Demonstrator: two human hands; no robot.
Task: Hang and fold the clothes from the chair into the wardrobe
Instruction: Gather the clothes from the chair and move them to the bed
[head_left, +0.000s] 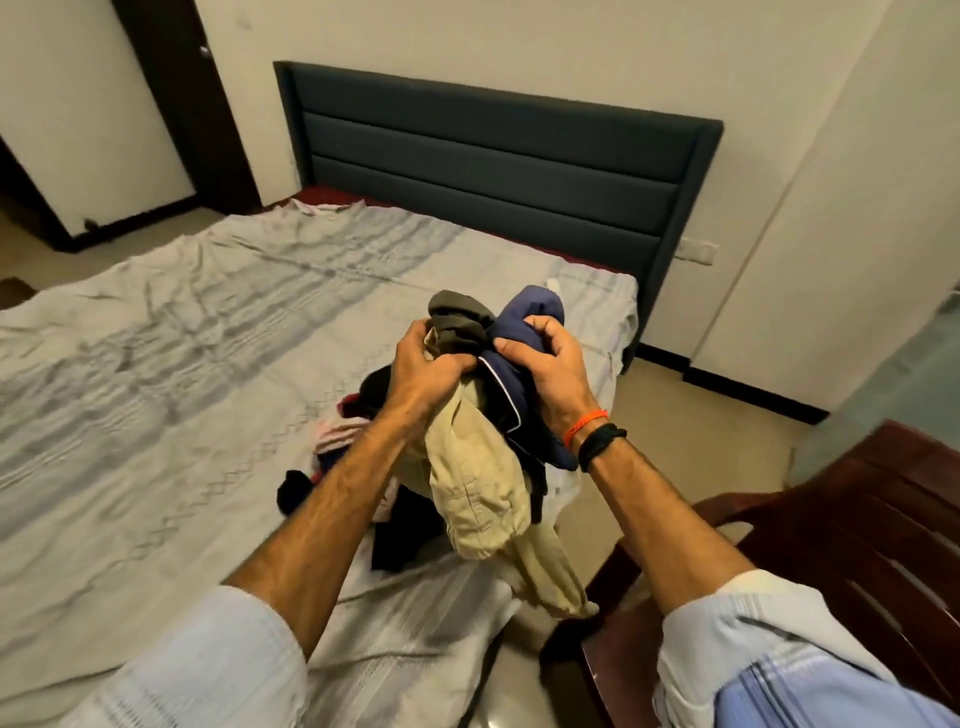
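Clothes (483, 415) hang in a bunched bundle held up over the near right corner of the bed (208, 338), gripped from both sides. Left hand (423, 366) has its fingers (457, 362) curled tight into an olive garment (460, 319) and the beige trousers (478, 488) that dangle below it. Right hand (548, 364) clenches a navy garment with white piping (524, 317), fingers wrapped round the cloth. More clothes, dark, red and pink, lie in a loose pile (363, 447) on the wrinkled grey sheet under the bundle. A dark red wooden chair (857, 519) stands just right of the bed. Behind is a dark padded headboard (493, 156).
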